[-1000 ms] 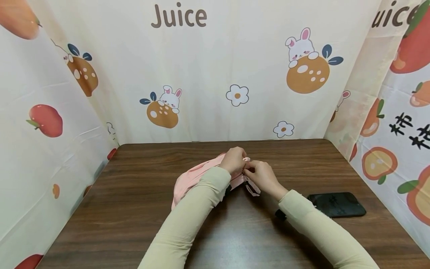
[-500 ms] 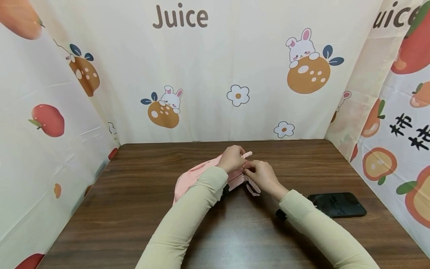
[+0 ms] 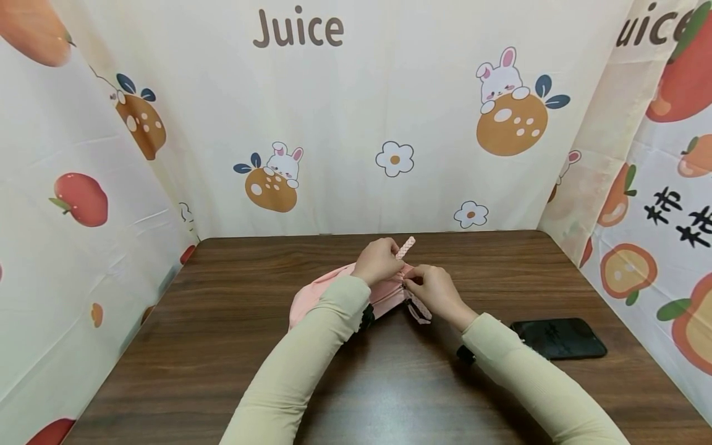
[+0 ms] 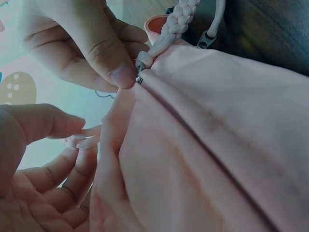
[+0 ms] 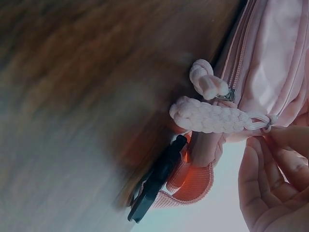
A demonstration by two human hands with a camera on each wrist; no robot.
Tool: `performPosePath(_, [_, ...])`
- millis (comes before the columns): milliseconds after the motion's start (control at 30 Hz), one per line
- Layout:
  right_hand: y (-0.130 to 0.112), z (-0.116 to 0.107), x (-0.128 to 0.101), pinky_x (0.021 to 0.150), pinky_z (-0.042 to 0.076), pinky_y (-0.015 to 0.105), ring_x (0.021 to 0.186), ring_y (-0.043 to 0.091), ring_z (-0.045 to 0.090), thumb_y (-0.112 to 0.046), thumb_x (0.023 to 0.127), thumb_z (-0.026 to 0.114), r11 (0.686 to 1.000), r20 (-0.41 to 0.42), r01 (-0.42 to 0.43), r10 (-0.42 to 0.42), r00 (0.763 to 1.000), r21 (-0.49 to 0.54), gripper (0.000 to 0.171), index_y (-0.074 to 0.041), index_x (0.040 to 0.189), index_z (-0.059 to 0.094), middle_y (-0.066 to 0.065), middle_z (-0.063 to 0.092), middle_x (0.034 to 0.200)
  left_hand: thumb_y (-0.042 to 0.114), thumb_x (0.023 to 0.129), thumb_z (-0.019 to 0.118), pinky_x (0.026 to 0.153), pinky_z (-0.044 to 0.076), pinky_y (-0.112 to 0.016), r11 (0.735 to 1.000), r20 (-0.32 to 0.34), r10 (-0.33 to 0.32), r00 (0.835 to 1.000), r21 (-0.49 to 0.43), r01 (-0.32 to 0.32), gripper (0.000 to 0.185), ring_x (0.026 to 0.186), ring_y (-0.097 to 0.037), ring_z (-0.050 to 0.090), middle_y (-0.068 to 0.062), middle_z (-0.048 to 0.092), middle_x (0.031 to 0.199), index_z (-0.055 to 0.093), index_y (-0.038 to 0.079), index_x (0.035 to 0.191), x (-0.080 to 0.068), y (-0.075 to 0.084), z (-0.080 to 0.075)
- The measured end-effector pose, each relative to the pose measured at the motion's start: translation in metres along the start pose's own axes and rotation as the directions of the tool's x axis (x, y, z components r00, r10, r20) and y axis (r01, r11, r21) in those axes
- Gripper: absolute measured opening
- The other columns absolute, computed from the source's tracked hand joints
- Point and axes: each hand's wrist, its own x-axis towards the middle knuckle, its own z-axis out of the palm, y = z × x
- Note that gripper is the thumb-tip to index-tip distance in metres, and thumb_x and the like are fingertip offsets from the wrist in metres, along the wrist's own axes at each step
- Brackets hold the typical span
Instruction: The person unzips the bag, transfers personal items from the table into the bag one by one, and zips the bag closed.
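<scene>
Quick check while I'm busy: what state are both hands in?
Left hand: closed, holding a pale braided cord.
Right hand: closed, pinching the pink bag beside a zipper slider.

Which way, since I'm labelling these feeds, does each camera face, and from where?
Head: worn on the person's head, facing forward and down over the table to the pink bag and curtain; the left hand, right hand and both sleeves show.
Left wrist: on that wrist, close on the bag, curtain behind; left hand low left, right hand above.
Right wrist: on that wrist, close on the bag's end and table; only the right hand shows.
Shared: both wrist views show the right hand and the braided pull beside it.
</scene>
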Motion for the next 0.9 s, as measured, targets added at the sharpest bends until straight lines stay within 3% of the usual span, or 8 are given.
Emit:
performPosePath(167, [0.0, 0.0, -0.001, 0.07, 0.053, 0.036, 0.079, 0.019, 0.068, -0.009, 0.086, 0.071, 1.0, 0.005, -0.012, 0.012, 1.0, -0.005, 0.005, -0.008, 0.087, 0.076, 0.006, 0.073, 0.089, 0.015, 0.086, 0.063, 0.058, 0.04, -0.026, 1.0, -0.022, 0.008, 1.0, 0.023, -0.008, 0.007, 0.064, -0.014, 0.05, -0.001, 0.06, 0.079, 0.057, 0.012, 0.088, -0.004, -0.002, -0.004])
performPosePath(400, [-0.001, -0.001, -0.001, 0.066, 0.051, 0.031, 0.074, 0.014, 0.065, -0.011, 0.087, 0.071, 1.0, 0.014, -0.014, 0.014, 1.0, 0.0, 0.006, -0.008, 0.086, 0.075, 0.005, 0.073, 0.087, 0.013, 0.089, 0.062, 0.059, 0.036, -0.026, 0.997, -0.047, 0.075, 0.996, -0.001, -0.075, 0.014, 0.063, -0.013, 0.044, 0.001, 0.051, 0.072, 0.052, 0.015, 0.079, -0.011, -0.009, -0.014])
performPosePath(600, [-0.001, -0.001, -0.001, 0.066, 0.051, 0.032, 0.074, 0.015, 0.065, -0.011, 0.086, 0.071, 1.0, 0.013, -0.014, 0.014, 1.0, -0.01, 0.005, -0.009, 0.085, 0.075, 0.005, 0.073, 0.086, 0.014, 0.087, 0.062, 0.064, 0.04, -0.026, 0.994, -0.076, 0.099, 0.992, -0.043, -0.102, 0.003, 0.07, -0.014, 0.049, -0.001, 0.06, 0.081, 0.062, 0.012, 0.085, -0.015, -0.017, -0.022])
performPosePath(900, [-0.001, -0.001, -0.001, 0.067, 0.052, 0.033, 0.075, 0.016, 0.067, -0.01, 0.086, 0.072, 1.0, 0.01, -0.003, 0.003, 1.0, -0.015, 0.004, -0.009, 0.086, 0.076, 0.004, 0.073, 0.087, 0.016, 0.086, 0.066, 0.068, 0.046, -0.027, 0.994, -0.086, 0.079, 0.993, -0.069, -0.085, 0.011, 0.077, -0.017, 0.058, -0.004, 0.07, 0.089, 0.073, 0.009, 0.091, -0.02, -0.027, -0.036])
